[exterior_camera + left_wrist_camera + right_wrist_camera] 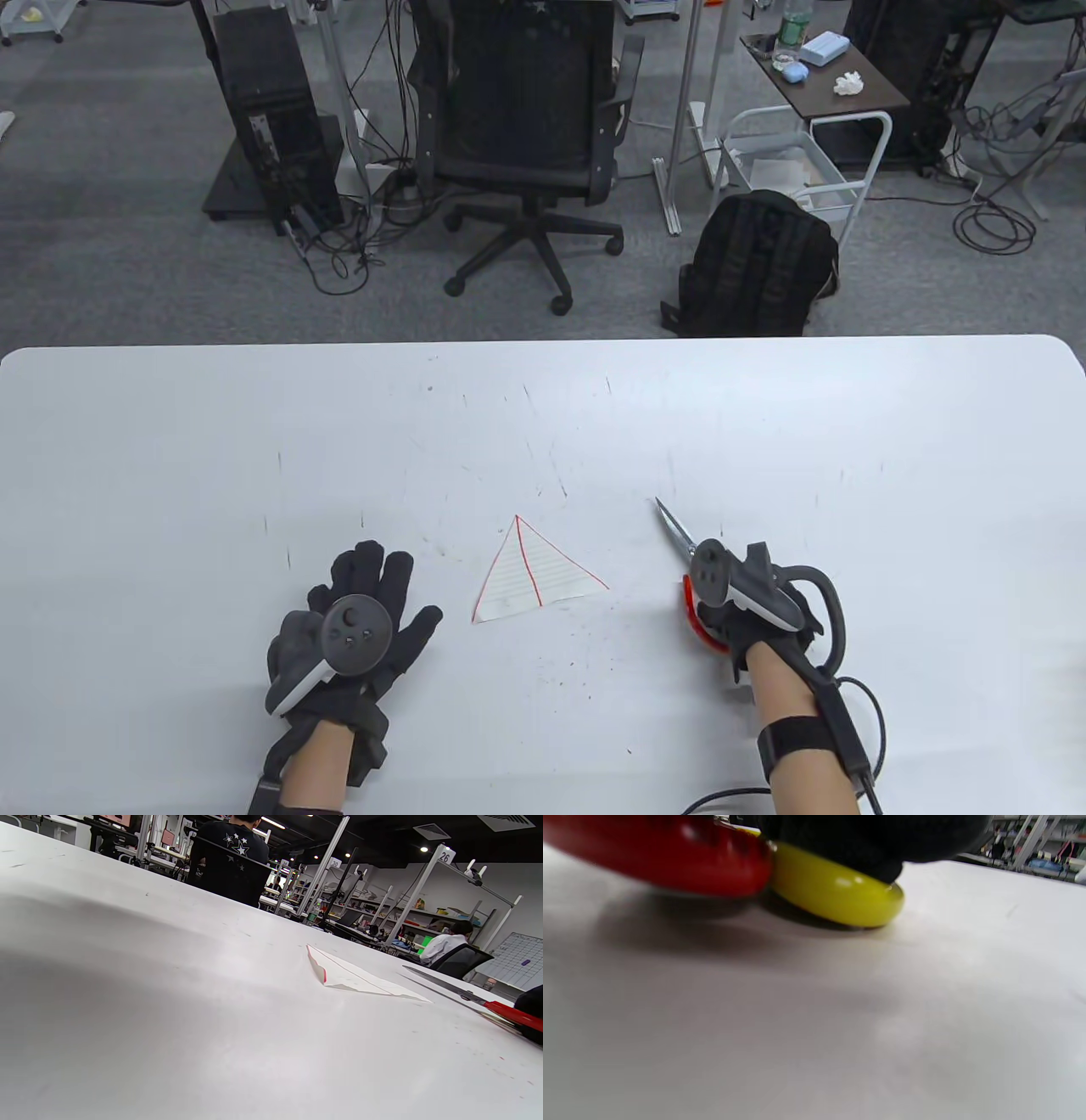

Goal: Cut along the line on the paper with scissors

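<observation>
Your right hand (747,607) rests on the scissors (689,560) to the right of the paper (533,577); its fingers cover the red and yellow handles, but whether they're threaded through the loops you can't tell. The blades point away from you, closed, and lie on the counter (543,407). Your left hand (356,628) lies flat, fingers spread, holding nothing, left of the paper. You're at the pick-up step: the red line is uncut. Next, lift the scissors and pin or raise the paper with your left hand
</observation>
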